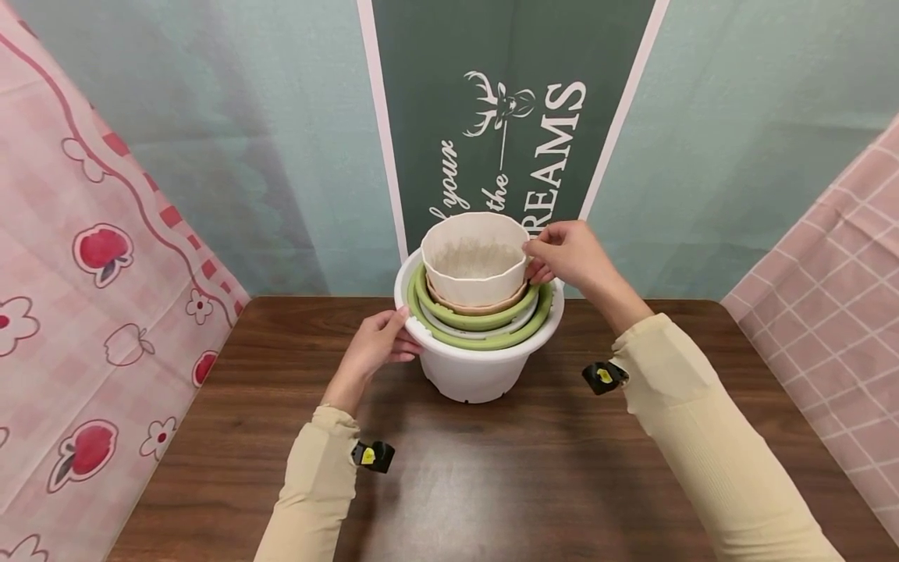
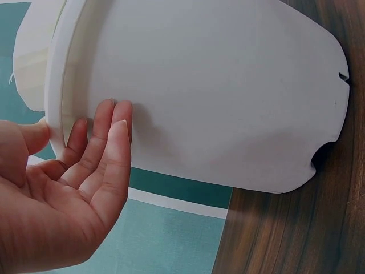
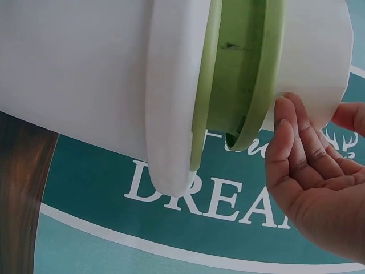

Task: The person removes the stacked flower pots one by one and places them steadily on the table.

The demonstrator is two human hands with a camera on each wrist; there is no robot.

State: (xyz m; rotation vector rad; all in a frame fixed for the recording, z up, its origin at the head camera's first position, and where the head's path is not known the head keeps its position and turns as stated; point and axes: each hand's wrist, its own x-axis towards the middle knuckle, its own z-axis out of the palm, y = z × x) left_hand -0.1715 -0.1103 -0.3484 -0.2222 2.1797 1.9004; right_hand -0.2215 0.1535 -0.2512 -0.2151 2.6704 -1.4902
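Several flowerpots stand nested in a stack on the table. The outermost is a large white pot [image 1: 470,378]; inside it show green rims [image 1: 485,342], a white one between them, and a thin peach rim [image 1: 460,307]. On top, a small cream-white pot [image 1: 485,290] with a faceted rim rises above the rest. My left hand [image 1: 372,343] grips the large pot's rim at its left, thumb on the rim and fingers beneath. With thumb and fingers, my right hand [image 1: 572,254] pinches the small pot's wall at its right rim. Lower parts of the inner pots are hidden.
The dark wooden table [image 1: 492,484] reaches toward me from the stack. Behind it hangs a green cloth [image 1: 435,94] with white lettering and a deer head. A pink patterned curtain [image 1: 126,312] stands at the left, and a pink checked one [image 1: 836,312] at the right.
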